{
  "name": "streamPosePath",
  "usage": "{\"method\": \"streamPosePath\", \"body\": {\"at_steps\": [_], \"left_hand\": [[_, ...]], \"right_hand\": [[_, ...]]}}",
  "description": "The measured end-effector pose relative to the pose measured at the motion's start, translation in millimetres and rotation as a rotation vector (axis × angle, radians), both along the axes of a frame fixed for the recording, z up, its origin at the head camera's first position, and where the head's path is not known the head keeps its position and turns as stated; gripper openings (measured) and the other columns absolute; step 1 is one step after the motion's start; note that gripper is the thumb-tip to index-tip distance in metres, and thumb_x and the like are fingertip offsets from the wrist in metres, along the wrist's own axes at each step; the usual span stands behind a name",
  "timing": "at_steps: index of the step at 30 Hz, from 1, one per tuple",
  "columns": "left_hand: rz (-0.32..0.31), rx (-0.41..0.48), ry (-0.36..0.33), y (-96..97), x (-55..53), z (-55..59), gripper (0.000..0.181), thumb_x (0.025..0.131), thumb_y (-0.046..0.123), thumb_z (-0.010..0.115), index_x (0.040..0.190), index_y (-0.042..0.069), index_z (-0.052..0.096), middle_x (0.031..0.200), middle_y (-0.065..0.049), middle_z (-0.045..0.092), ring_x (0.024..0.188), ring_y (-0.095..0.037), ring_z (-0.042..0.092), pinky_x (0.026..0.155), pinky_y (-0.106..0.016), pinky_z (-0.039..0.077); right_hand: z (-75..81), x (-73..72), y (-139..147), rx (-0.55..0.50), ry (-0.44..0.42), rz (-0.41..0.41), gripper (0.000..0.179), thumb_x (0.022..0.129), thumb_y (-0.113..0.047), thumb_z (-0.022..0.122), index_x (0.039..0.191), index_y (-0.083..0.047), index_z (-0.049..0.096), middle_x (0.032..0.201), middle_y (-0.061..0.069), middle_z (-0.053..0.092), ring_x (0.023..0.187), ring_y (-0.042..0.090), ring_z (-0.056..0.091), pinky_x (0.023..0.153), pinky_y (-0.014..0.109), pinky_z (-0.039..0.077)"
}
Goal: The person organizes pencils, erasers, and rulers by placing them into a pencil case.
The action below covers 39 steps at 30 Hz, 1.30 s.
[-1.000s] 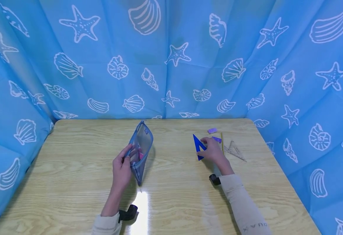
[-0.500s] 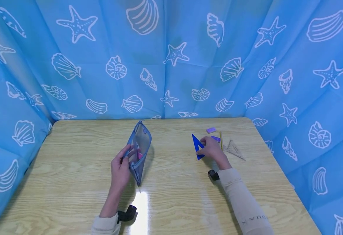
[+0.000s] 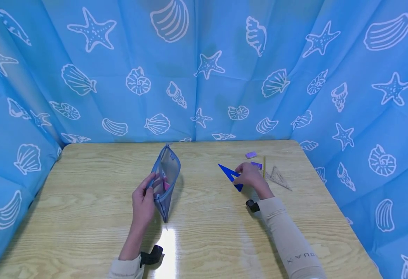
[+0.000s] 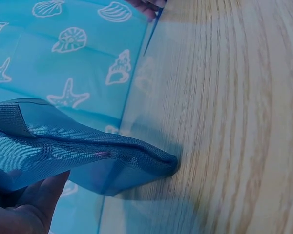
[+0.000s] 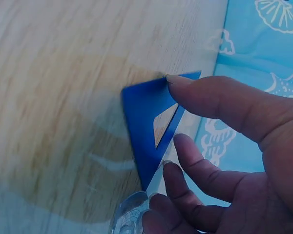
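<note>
My left hand (image 3: 143, 201) grips one side of a blue mesh zip pouch (image 3: 172, 164), whose mouth gapes upward. Something pink (image 3: 166, 186) shows inside the pouch. On the right, my right hand (image 3: 253, 178) pinches a blue set square (image 3: 226, 171) by its right side, the long tip pointing to the back left. In the right wrist view the thumb presses one edge of the set square (image 5: 142, 109), while the other fingers lie along its long side. A clear plastic piece (image 5: 130, 214) shows below those fingers.
Beyond my right hand lie two small purple blocks, one farther back (image 3: 251, 155) and one nearer (image 3: 256, 165). Beside them are a thin yellow stick (image 3: 265, 168) and a clear set square (image 3: 280, 180). A blue shell-patterned curtain (image 3: 211, 93) borders the wooden table (image 3: 85, 201).
My right hand has turned the blue set square, so its tip has swung left and toward me. The left hand and pouch stay almost still.
</note>
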<state>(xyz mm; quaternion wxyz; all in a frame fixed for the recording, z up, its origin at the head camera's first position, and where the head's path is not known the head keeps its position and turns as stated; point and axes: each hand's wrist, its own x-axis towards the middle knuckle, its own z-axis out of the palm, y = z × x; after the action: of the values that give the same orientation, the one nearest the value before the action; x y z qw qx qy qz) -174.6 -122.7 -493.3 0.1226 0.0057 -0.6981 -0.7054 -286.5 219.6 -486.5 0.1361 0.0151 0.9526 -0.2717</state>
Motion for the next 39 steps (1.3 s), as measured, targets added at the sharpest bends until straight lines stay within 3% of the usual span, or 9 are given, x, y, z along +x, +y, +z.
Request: {"method": "streamPosePath", "body": {"at_steps": [5,7,8,12,14,15,27,39], "left_hand": [[-0.016,0.018,-0.004,-0.2,0.2,0.3,0.05,0.1,-0.01,0.027,0.147,-0.008,0.045,0.147,-0.024,0.054,0.131,-0.04,0.057,0.105,-0.037,0.054],[-0.014,0.023,-0.001,0.2,0.3,0.3,0.05,0.1,-0.01,0.027,0.147,-0.009,0.045,0.146,-0.024,0.054,0.13,-0.04,0.057,0.104,-0.034,0.055],[-0.012,0.024,0.003,0.3,0.2,0.4,0.05,0.1,-0.01,0.027,0.146,-0.009,0.045,0.146,-0.025,0.054,0.13,-0.041,0.057,0.103,-0.033,0.055],[-0.006,0.028,0.015,0.5,-0.3,0.5,0.05,0.1,-0.01,0.026,0.146,-0.01,0.046,0.144,-0.026,0.054,0.129,-0.043,0.057,0.102,-0.032,0.056],[-0.004,0.033,0.02,0.4,-0.3,0.4,0.05,0.1,-0.01,0.027,0.146,-0.01,0.046,0.144,-0.027,0.054,0.129,-0.044,0.057,0.102,-0.032,0.056],[-0.003,0.031,0.018,0.4,-0.4,0.2,0.05,0.1,-0.01,0.027,0.146,-0.01,0.046,0.144,-0.027,0.054,0.129,-0.044,0.057,0.102,-0.032,0.055],[0.008,0.009,-0.027,-0.1,-2.0,-1.5,0.05,0.101,-0.008,0.029,0.147,-0.006,0.046,0.146,-0.021,0.055,0.129,-0.038,0.058,0.105,-0.038,0.054],[0.007,0.017,-0.032,0.2,-1.8,-0.5,0.05,0.101,-0.008,0.028,0.147,-0.006,0.047,0.146,-0.021,0.056,0.13,-0.037,0.058,0.107,-0.042,0.052]], "right_hand": [[1.0,0.6,-2,0.007,0.001,0.02,0.048,0.083,-0.015,0.082,0.124,0.004,0.065,0.121,0.018,0.067,0.104,0.029,0.065,0.09,0.043,0.059],[1.3,0.4,-2,-0.011,0.005,0.034,0.028,0.082,-0.012,0.08,0.1,0.004,0.065,0.091,0.013,0.064,0.078,0.022,0.058,0.071,0.034,0.055],[1.6,0.4,-3,-0.015,0.006,0.036,0.026,0.082,-0.011,0.08,0.095,0.002,0.061,0.085,0.01,0.058,0.073,0.02,0.052,0.067,0.031,0.049],[1.1,-1.1,-4,-0.034,0.003,0.055,0.027,0.083,-0.009,0.078,0.098,0.003,0.059,0.09,0.014,0.06,0.077,0.022,0.055,0.069,0.033,0.051],[0.8,-1.3,-4,-0.033,-0.009,0.05,0.046,0.084,-0.01,0.078,0.124,0.004,0.061,0.121,0.021,0.064,0.1,0.03,0.064,0.087,0.044,0.058],[0.5,-1.8,-4,-0.038,-0.012,0.053,0.05,0.085,-0.01,0.078,0.129,0.004,0.06,0.13,0.023,0.062,0.107,0.033,0.064,0.092,0.047,0.059],[-3.5,-6.6,-3,-0.077,-0.024,0.113,0.042,0.079,-0.005,0.078,0.119,0.005,0.068,0.104,0.016,0.068,0.08,0.021,0.061,0.07,0.03,0.055],[-1.8,-4.4,8,-0.233,-0.007,0.12,0.055,0.086,-0.006,0.075,0.135,0.01,0.057,0.128,0.027,0.061,0.107,0.032,0.063,0.092,0.042,0.059]]}}
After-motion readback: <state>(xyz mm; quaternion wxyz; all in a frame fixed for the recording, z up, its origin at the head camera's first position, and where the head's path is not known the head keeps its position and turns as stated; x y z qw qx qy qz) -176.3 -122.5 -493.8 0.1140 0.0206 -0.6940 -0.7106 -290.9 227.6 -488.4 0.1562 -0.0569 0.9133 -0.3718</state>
